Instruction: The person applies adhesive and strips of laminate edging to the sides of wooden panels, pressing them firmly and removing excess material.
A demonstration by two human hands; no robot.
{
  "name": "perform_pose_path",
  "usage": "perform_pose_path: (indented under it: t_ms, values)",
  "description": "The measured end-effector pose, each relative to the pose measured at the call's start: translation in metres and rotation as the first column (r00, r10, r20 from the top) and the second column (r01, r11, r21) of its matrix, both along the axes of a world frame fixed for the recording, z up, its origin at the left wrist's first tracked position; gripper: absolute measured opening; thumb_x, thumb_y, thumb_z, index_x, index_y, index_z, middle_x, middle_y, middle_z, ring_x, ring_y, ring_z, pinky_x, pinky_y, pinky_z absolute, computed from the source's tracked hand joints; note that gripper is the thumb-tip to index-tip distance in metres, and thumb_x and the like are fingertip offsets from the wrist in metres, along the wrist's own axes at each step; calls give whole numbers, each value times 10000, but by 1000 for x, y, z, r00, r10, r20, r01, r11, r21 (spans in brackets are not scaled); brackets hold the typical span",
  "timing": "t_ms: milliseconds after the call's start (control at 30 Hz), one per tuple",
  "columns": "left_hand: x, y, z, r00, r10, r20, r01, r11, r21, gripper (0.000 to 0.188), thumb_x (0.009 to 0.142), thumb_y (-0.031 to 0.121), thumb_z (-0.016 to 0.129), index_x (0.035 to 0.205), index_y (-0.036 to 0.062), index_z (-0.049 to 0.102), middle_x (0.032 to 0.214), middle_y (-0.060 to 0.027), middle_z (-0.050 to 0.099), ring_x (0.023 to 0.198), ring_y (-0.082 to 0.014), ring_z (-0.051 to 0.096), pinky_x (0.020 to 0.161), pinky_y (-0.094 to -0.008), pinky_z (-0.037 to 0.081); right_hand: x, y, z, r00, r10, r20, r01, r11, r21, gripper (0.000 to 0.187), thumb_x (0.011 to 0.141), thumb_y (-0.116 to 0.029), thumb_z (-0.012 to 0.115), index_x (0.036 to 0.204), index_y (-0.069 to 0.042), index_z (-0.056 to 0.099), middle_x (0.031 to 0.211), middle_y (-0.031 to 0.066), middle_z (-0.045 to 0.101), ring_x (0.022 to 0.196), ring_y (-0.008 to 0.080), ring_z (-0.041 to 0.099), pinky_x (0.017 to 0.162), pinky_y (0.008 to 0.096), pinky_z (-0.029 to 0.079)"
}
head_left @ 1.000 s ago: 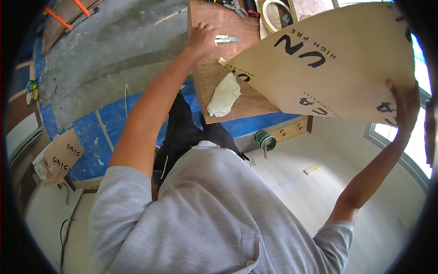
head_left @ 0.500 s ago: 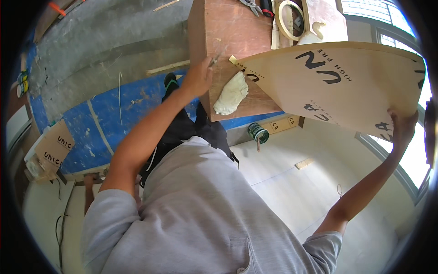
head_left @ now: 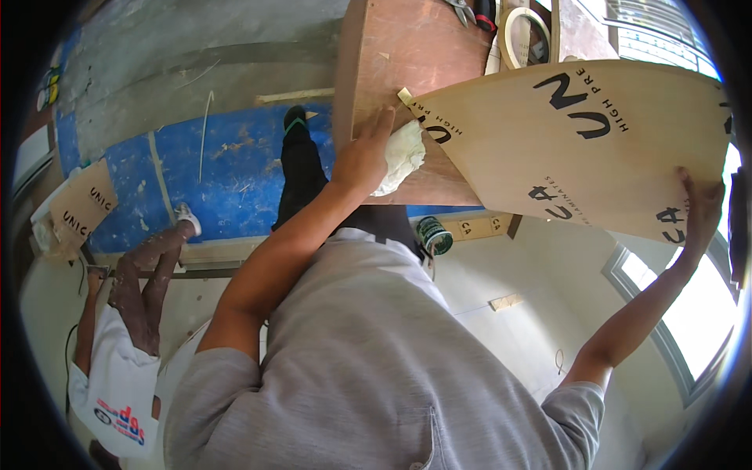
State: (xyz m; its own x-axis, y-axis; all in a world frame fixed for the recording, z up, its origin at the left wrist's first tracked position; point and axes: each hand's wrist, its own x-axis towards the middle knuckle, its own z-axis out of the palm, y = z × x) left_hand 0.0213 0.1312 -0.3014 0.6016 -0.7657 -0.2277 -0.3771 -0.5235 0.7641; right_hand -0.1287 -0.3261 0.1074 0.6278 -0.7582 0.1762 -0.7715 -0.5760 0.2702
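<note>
My right hand [head_left: 703, 207] grips the right end of a large tan laminate sheet [head_left: 501, 145] printed with black lettering, its thumb on the upper face. The sheet bows upward and its narrow left corner rests over the reddish-brown wooden box top [head_left: 439, 47]. My left hand [head_left: 364, 160] lies against a crumpled white cloth [head_left: 406, 157] on the box, fingers stretched forward beside it. Part of the cloth is covered by that hand, and its thumb is hidden. A small pale strip [head_left: 405, 95] sticks out at the sheet's left corner.
Snips [head_left: 462, 11] and a tape roll [head_left: 525, 37] sit at the box's far end. A green can [head_left: 434, 235] stands below the box. Blue floor sheeting [head_left: 235, 172] spreads left. Another person [head_left: 117, 360] crouches at lower left; a window [head_left: 693, 321] is at right.
My left hand has come down and right to the cloth, whose visible shape has changed. My right hand keeps its hold on the sheet. More of the other person shows at lower left.
</note>
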Motion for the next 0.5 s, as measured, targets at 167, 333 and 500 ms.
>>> perform_pose_path:
  t_ms: [167,333,500]
  values:
    - [-7,-6,6,1000,4,27,-8,991,135,709,901,-17,540,1581,54,351,1404,-289,567,985,-488,705,831,-548,594,-8,6,-2,994,83,76,-81,996,-20,1031,743,-595,868,1559,-97,481,1502,181,583,1396,332,552,1185,464,403]
    - [-10,-15,6,992,-11,129,-8,990,142,712,900,-21,564,1578,49,360,1197,-291,661,895,-485,715,727,-538,604,-21,3,-7,991,125,56,-114,978,-178,1015,745,-606,855,1569,-142,488,1494,160,600,1363,291,587,1144,439,444]
    - [-7,-21,6,985,-19,172,-10,986,164,668,913,8,557,1560,53,398,1151,-279,670,844,-475,722,712,-534,605,-19,12,-5,999,21,44,-12,980,-199,992,734,-618,858,1549,-161,525,1413,133,668,1201,274,680,1058,419,494]
